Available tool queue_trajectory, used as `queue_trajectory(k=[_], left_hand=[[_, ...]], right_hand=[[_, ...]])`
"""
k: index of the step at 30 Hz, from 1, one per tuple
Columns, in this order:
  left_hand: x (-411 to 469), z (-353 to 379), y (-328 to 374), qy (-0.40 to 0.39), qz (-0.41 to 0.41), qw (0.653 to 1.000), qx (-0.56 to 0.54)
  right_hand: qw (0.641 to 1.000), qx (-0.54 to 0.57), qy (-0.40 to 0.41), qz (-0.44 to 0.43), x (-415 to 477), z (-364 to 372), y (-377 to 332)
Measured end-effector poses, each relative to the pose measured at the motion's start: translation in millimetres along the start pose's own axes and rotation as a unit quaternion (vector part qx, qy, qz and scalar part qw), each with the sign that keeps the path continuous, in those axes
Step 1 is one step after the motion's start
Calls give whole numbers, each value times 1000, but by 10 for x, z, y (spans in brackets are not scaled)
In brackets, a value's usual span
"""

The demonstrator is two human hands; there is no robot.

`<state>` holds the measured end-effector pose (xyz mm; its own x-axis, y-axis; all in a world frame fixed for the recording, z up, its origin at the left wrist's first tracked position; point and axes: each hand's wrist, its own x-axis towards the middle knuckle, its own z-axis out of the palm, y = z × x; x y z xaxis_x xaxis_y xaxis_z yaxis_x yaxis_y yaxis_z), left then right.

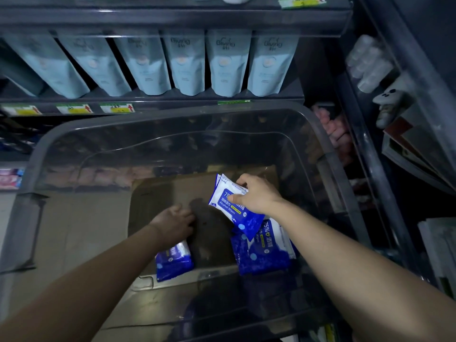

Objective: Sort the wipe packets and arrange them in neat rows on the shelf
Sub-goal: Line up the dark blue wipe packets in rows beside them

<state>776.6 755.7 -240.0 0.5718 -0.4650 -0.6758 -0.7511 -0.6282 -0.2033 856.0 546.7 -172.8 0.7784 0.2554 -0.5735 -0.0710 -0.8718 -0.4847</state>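
Note:
Both my arms reach down into a large clear plastic bin (323,144). My right hand (256,193) grips two stacked blue and white alcohol wipe packets (227,201), lifted off the bin floor. Below them more blue wipe packets (266,250) lie in a loose pile at the bin's right. My left hand (175,220) hangs over the dark bin floor with fingers curled downward and holds nothing I can see. One more blue wipe packet (174,261) lies just under my left wrist.
A dark shelf (172,99) above the bin carries a row of pale blue Giving pouches (227,62), with price tags (74,109) along its edge. A side rack (394,119) at the right holds white items and flat packs. Brown cardboard (74,230) lies under the bin.

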Motion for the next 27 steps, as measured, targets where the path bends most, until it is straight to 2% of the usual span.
queue_trajectory(k=[2,4,7,10,14,18,20,23,27], left_hand=[[-45,-19,-58,-64,-46,997,-2],[-147,70,-94,-102,-83,989,-68],[-316,208,-104,-112,-145,961,-208],[-404,157,-118,-92,-187,936,-284],[-487,-139,-108,3,-233,892,-388],[-642,-520,-128,125,-226,842,-474],[-720,-690,-144,192,-223,815,-499],[-820,-849,-160,277,-223,757,-549],[-985,-1030,-127,348,-176,692,-608]], right_hand=[[1000,12,-10,-4,-10,7,7],[1000,22,-9,-12,-25,7,16],[999,32,11,-29,-65,7,26],[997,21,48,-50,-140,-16,-5],[992,31,99,-76,-341,-105,-68],[978,46,185,-85,-612,-274,-140],[963,58,247,-89,-782,-372,-186],[937,72,329,-97,-1070,-451,-235],[898,97,422,-84,-1507,-386,-237]])
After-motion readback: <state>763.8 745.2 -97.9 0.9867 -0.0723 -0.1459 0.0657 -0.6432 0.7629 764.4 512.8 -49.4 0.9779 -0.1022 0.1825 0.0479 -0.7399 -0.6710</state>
